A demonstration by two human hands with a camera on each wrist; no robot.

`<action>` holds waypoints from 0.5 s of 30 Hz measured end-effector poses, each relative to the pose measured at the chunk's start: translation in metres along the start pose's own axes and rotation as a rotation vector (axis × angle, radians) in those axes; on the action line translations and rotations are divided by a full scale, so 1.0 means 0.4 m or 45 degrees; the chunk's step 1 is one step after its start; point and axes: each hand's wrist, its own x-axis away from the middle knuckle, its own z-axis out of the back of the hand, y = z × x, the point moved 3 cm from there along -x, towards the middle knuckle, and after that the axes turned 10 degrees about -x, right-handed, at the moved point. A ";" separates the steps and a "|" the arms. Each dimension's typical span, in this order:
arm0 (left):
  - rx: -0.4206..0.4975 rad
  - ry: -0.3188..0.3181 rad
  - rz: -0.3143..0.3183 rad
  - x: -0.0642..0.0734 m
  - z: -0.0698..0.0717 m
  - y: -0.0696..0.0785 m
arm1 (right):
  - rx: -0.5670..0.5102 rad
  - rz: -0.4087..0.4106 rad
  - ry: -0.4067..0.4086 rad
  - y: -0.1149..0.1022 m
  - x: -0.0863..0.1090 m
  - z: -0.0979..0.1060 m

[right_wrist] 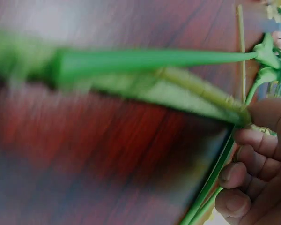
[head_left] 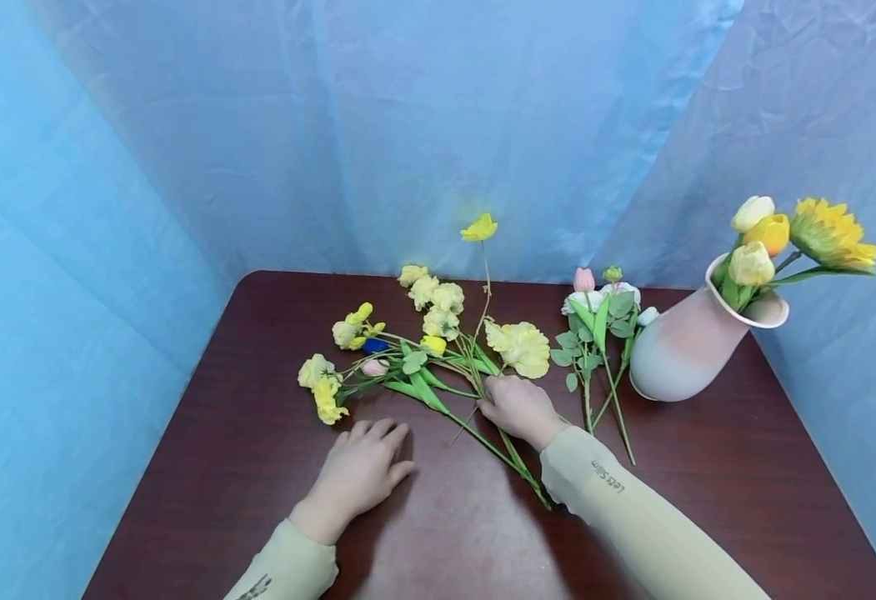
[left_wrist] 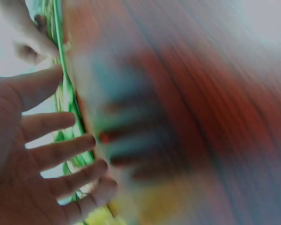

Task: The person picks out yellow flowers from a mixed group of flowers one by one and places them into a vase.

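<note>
My right hand point(head_left: 523, 408) is at the middle of the table, gripping flower stems. In the right wrist view, thumb and fingers pinch a yellow-green stem point(right_wrist: 201, 89); a thick green stem point(right_wrist: 154, 58) runs beside it, blurred toward the camera. Around this hand lie a large pale yellow flower point(head_left: 520, 348), a tall-stemmed yellow flower point(head_left: 478, 227) and pale yellow blossoms point(head_left: 445, 300). My left hand point(head_left: 358, 471) holds nothing, its fingers spread just in front of the pile's left blossoms point(head_left: 321, 387). Whether it touches the table I cannot tell.
A pink and white vase point(head_left: 681, 346) stands at the right, holding tulips point(head_left: 753, 262) and a sunflower point(head_left: 831, 237). Left of it lie pink and white flowers with leafy stems point(head_left: 595, 333). The dark red-brown table point(head_left: 257, 467) ends at blue curtains point(head_left: 407, 125).
</note>
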 end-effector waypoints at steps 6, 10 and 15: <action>-0.056 0.149 -0.193 -0.060 0.003 0.080 | -0.235 -0.011 0.088 0.007 0.006 0.009; -0.065 0.166 -0.206 -0.099 -0.015 0.108 | -0.290 0.029 0.093 0.011 0.006 0.016; -0.039 0.117 -0.127 -0.139 -0.029 0.127 | -0.307 0.038 0.068 0.016 0.005 0.020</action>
